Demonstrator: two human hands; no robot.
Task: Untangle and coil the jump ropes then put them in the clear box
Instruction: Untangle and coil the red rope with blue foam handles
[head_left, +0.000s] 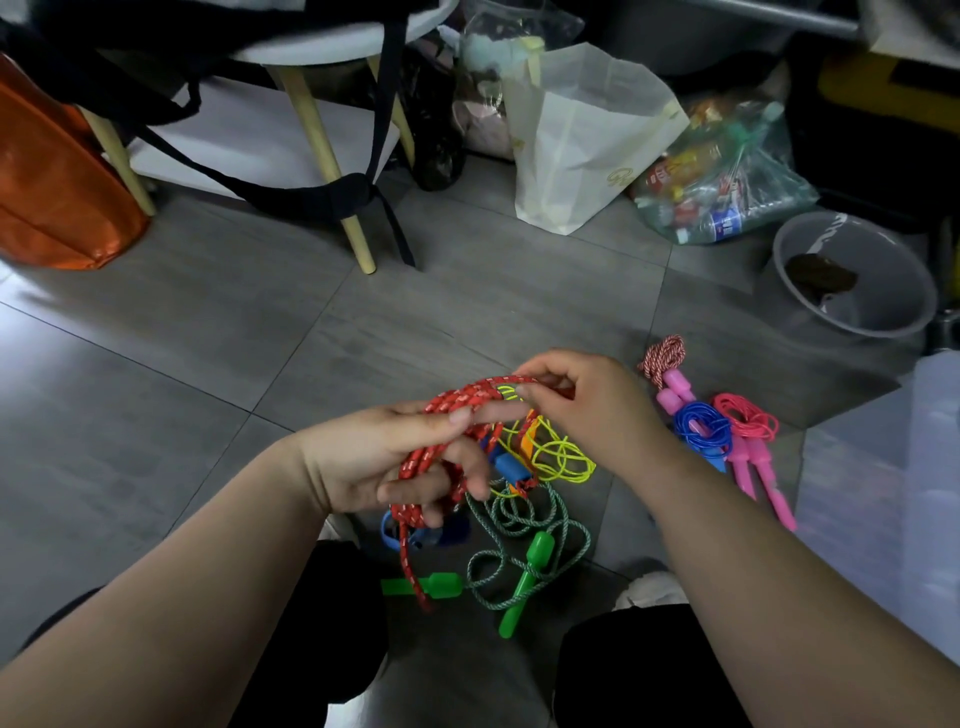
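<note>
The red jump rope (467, 397) hangs in loops above the near floor, gripped by the left hand (363, 462) while the right hand (597, 410) pinches its top strand. Each turn should lie even, with the tail lifted free of the yellow rope (563, 454) and green rope (519, 519) beneath. The clear box (930, 441) stands at the right.

Grey tiled floor (208, 338) bears tangled green rope (535, 553), yellow rope (569, 457), coiled blue rope (698, 428) and grey basin (896, 291)

Left hand (384, 457) and right hand (587, 410) bare, forearms (208, 571) too; black trousers (322, 623) at 6 o'clock, pale shoe tips (647, 590).
</note>
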